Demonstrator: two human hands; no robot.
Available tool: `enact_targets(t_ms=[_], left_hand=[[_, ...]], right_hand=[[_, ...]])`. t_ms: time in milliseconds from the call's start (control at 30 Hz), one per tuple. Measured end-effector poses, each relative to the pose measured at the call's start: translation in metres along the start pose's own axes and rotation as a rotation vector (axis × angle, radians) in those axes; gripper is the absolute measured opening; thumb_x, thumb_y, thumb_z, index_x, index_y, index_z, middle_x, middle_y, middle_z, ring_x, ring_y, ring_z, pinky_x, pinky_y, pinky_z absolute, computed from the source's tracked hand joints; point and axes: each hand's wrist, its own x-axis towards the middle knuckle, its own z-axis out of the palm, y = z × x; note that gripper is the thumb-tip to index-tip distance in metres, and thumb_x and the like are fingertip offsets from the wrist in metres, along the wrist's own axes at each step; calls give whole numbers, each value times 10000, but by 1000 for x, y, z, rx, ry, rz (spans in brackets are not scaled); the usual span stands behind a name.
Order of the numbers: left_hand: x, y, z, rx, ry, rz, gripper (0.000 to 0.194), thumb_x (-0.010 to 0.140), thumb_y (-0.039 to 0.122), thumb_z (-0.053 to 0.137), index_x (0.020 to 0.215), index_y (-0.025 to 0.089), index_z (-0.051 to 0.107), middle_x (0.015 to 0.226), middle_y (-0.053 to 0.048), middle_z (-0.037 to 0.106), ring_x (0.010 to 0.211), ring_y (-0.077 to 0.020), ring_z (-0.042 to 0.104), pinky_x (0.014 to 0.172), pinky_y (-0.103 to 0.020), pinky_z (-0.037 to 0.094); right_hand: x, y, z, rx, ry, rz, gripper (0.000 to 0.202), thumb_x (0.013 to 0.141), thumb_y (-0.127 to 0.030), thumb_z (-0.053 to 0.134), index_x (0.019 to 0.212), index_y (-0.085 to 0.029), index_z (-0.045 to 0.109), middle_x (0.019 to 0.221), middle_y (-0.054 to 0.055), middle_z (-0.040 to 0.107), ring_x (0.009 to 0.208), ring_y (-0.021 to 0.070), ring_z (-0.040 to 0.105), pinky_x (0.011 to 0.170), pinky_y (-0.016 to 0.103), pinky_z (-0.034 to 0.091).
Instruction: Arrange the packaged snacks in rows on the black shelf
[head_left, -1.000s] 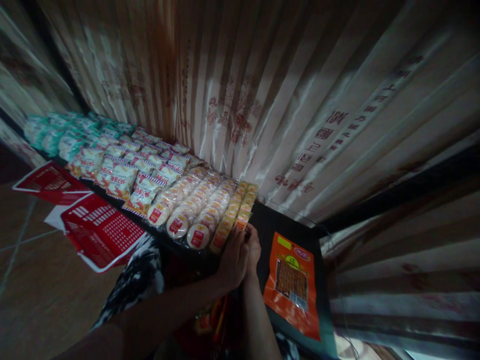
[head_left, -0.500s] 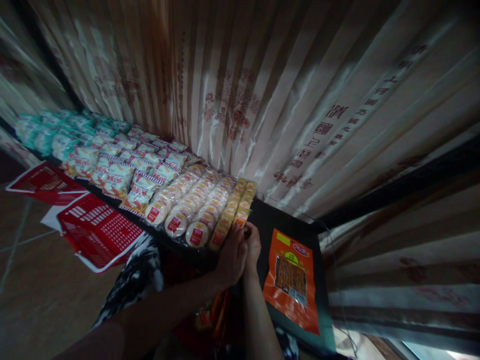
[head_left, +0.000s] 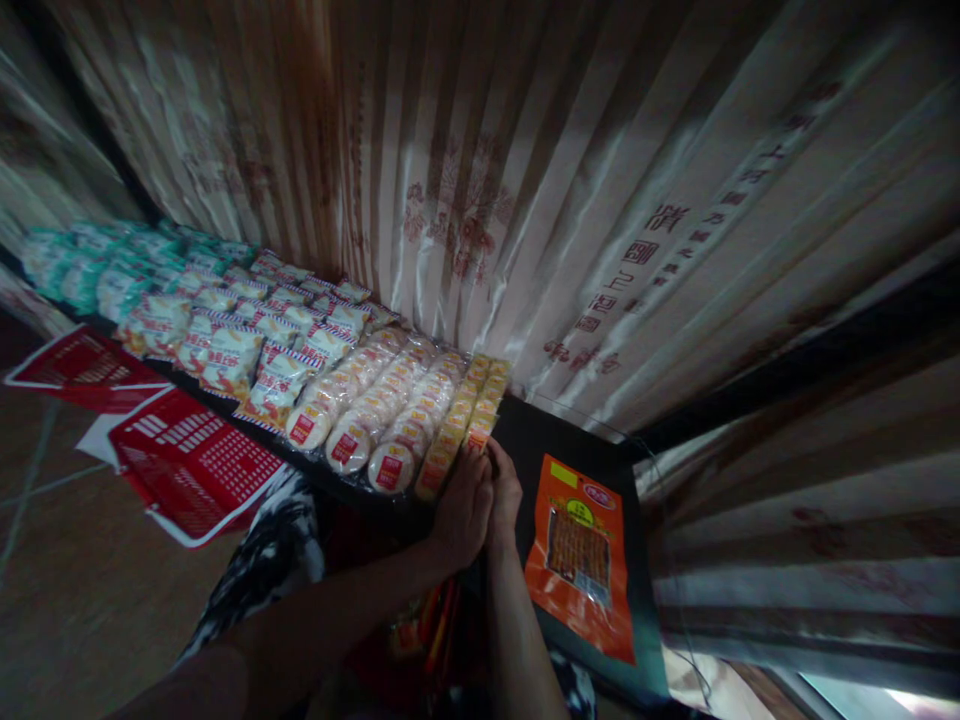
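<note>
My left hand (head_left: 463, 505) and my right hand (head_left: 504, 495) are side by side at the near end of a row of small yellow packets (head_left: 484, 412). The fingers of both are bent together round the nearest packet, and their tips are partly hidden. To the left lies a second yellow row (head_left: 442, 450), then rows of round white crackers in clear wrap (head_left: 392, 467). An orange snack bag (head_left: 580, 560) lies flat to the right of my hands, untouched.
White snack bags (head_left: 225, 352) and green-edged bags (head_left: 120, 290) fill the left of the black surface (head_left: 525, 425). Red printed bags (head_left: 191, 460) stick out at its near left edge. A pleated curtain (head_left: 465, 150) hangs behind.
The view has shifted slightly. Both hands stay at the near end of the yellow row, with little visible finger movement.
</note>
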Motion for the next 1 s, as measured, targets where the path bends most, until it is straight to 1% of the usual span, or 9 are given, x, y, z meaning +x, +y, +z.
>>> enact_targets(t_ms=[100, 267, 400, 533, 667, 733, 900, 1000], left_hand=[[0, -1, 0, 24, -12, 31, 466, 934, 329, 280, 1333, 121, 405, 1433, -114, 344, 1348, -216, 268, 1136, -448, 216], [1, -4, 2, 15, -11, 32, 448, 935, 325, 287, 1332, 161, 414, 1433, -81, 352, 1354, -208, 255, 1141, -441, 206], [0, -3, 1, 7, -10, 23, 457, 936, 323, 287, 1341, 144, 401, 1436, -96, 343, 1351, -216, 262, 1138, -448, 208], [0, 1, -1, 6, -11, 31, 459, 933, 322, 291, 1333, 133, 412, 1435, -104, 342, 1350, -224, 264, 1136, -453, 212], [0, 4, -3, 13, -12, 34, 449, 931, 318, 299, 1326, 141, 419, 1427, -107, 356, 1345, -227, 275, 1129, -462, 227], [0, 4, -3, 19, -17, 44, 452, 933, 315, 291, 1329, 136, 414, 1423, -111, 362, 1344, -225, 277, 1128, -467, 229], [0, 1, -1, -2, 12, 53, 437, 934, 306, 291, 1316, 150, 433, 1418, -98, 374, 1339, -215, 291, 1133, -454, 225], [0, 1, -1, -1, 0, 45, 441, 934, 304, 288, 1318, 140, 428, 1416, -104, 375, 1339, -217, 290, 1134, -458, 222]], right_hand=[[1, 6, 0, 5, -7, -12, 463, 741, -358, 432, 1121, -149, 596, 1133, 111, 613, 1032, 204, 556, 967, 385, 393], [4, 14, 1, 58, 42, 81, 468, 748, -351, 428, 1145, -156, 580, 1130, 107, 618, 1010, 210, 574, 932, 385, 421], [5, 14, 1, 101, 15, 73, 420, 746, -356, 451, 1074, -159, 622, 1088, 100, 636, 978, 209, 587, 917, 379, 430], [3, 13, 0, 121, -13, 78, 405, 758, -348, 446, 1084, -180, 617, 1087, 85, 638, 980, 199, 586, 913, 369, 433], [2, 14, 0, 82, 51, 65, 419, 762, -374, 438, 1083, -171, 615, 1108, 96, 623, 1010, 208, 571, 934, 383, 418], [3, 13, 1, 92, 61, 71, 445, 766, -392, 434, 1110, -165, 600, 1131, 103, 613, 1030, 212, 563, 941, 388, 414], [5, 8, 3, 114, -3, 64, 466, 770, -385, 434, 1161, -177, 581, 1174, 85, 603, 1055, 198, 557, 944, 355, 416], [5, 5, 3, 124, -28, 52, 473, 767, -377, 442, 1171, -172, 579, 1184, 86, 601, 1063, 203, 556, 957, 362, 406]])
